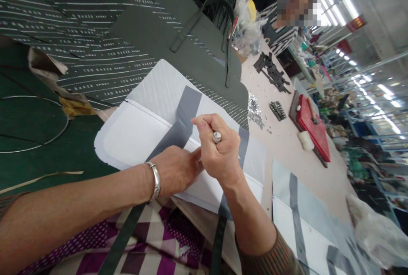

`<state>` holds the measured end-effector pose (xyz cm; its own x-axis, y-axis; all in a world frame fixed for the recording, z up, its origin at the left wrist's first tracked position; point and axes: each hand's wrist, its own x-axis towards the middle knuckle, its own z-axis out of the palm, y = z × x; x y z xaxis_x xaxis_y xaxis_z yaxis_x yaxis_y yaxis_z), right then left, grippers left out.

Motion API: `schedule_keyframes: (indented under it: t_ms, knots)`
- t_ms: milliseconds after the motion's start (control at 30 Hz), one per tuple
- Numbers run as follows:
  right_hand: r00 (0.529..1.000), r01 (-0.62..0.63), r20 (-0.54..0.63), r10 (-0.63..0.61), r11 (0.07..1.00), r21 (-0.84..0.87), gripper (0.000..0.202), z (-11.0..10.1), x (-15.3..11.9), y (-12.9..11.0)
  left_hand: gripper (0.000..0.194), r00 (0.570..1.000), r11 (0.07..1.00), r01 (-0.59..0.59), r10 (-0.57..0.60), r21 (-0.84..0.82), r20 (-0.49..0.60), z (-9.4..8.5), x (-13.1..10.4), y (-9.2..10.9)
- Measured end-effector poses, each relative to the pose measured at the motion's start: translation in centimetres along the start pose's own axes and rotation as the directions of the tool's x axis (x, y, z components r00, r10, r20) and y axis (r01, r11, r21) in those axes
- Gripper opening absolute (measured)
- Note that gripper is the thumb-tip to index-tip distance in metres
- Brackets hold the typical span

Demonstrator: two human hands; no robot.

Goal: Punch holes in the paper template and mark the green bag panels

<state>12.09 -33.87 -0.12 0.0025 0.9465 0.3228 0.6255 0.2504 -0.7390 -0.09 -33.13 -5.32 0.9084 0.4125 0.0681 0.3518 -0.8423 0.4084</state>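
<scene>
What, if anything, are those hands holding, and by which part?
The right hand grips what seems a tool; only its metal end shows, the gripped part hidden. Whether the left hand holds anything cannot be told.

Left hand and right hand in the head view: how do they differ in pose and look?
The right hand is clenched around a round-ended metal piece; the left hand lies flatter, fingertips partly hidden.
The left hand has a silver bracelet at its wrist; the right hand has none.
Both are over the white panel.

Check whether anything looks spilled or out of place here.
Possibly: a few tiny dark loose bits lie on the pale pink tabletop, strayed beside the scattered shiny silver metal pieces, which look loosely spilled.
</scene>
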Motion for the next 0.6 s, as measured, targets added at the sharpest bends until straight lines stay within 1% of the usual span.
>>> schedule_keyframes:
  t_ms: [67, 100, 167, 233, 267, 300, 333, 400, 433, 467, 500, 533, 567, 600]
  knots:
    - [0.993, -0.06, -0.094, 0.071, 0.992, 0.11, 0.017, -1.0, -0.2, -0.1, 0.013, 0.998, 0.998, -0.031, 0.034, 0.048, -0.051, 0.1, -0.3, 0.0]
    - [0.981, -0.085, -0.155, 0.115, 0.979, 0.186, 0.017, -1.5, -0.3, -0.1, 0.012, 0.995, 0.996, -0.047, 0.054, 0.082, -0.081, 0.3, -0.4, 0.0]
    - [0.939, -0.081, -0.288, 0.187, 0.936, 0.344, 0.016, -2.4, -0.4, -0.2, 0.009, 0.983, 0.991, -0.054, 0.075, 0.126, -0.165, 0.7, -0.7, -0.1]
    - [0.881, -0.025, -0.412, 0.234, 0.891, 0.453, 0.016, -2.6, -0.7, 0.1, 0.011, 0.969, 0.986, -0.05, 0.086, 0.157, -0.231, 1.1, -0.8, -0.1]
    - [0.858, -0.012, -0.441, 0.261, 0.87, 0.492, 0.016, -2.5, -1.0, 0.4, 0.012, 0.964, 0.985, -0.044, 0.086, 0.169, -0.252, 1.2, -0.8, -0.1]
    - [0.848, -0.022, -0.441, 0.295, 0.85, 0.526, 0.016, -2.2, -1.3, 0.7, 0.013, 0.96, 0.983, -0.04, 0.087, 0.178, -0.267, 1.3, -0.7, -0.1]
    - [0.849, -0.057, -0.412, 0.331, 0.832, 0.552, 0.018, -2.1, -1.6, 1.1, 0.014, 0.957, 0.982, -0.034, 0.085, 0.186, -0.276, 1.3, -0.7, -0.1]
    - [0.871, -0.191, -0.295, 0.393, 0.824, 0.534, 0.021, -2.3, -2.5, 1.4, 0.015, 0.957, 0.98, -0.023, 0.079, 0.198, -0.28, 1.1, -0.6, 0.0]
    - [0.884, -0.277, -0.221, 0.411, 0.843, 0.462, 0.023, -2.9, -3.2, 1.2, 0.015, 0.958, 0.979, -0.019, 0.076, 0.202, -0.275, 0.9, -0.6, 0.0]
    - [0.892, -0.362, -0.143, 0.428, 0.867, 0.343, 0.025, -3.8, -4.1, 0.7, 0.015, 0.961, 0.978, -0.017, 0.073, 0.206, -0.267, 0.8, -0.6, 0.1]
    - [0.887, -0.442, -0.059, 0.459, 0.878, 0.185, 0.026, -4.9, -5.2, 0.0, 0.016, 0.964, 0.978, -0.014, 0.069, 0.209, -0.258, 0.7, -0.6, 0.1]
    - [0.86, -0.509, 0.023, 0.509, 0.861, 0.004, 0.026, -5.9, -6.7, -1.0, 0.016, 0.967, 0.977, -0.008, 0.062, 0.212, -0.249, 0.6, -0.6, 0.1]
    - [0.813, -0.557, 0.093, 0.575, 0.814, -0.165, 0.026, -6.8, -8.4, -2.0, 0.016, 0.969, 0.977, -0.004, 0.056, 0.213, -0.24, 0.6, -0.6, 0.1]
    - [0.75, -0.592, 0.135, 0.647, 0.749, -0.297, 0.028, -7.4, -10.3, -3.0, 0.017, 0.971, 0.977, -0.001, 0.052, 0.213, -0.233, 0.7, -0.7, 0.1]
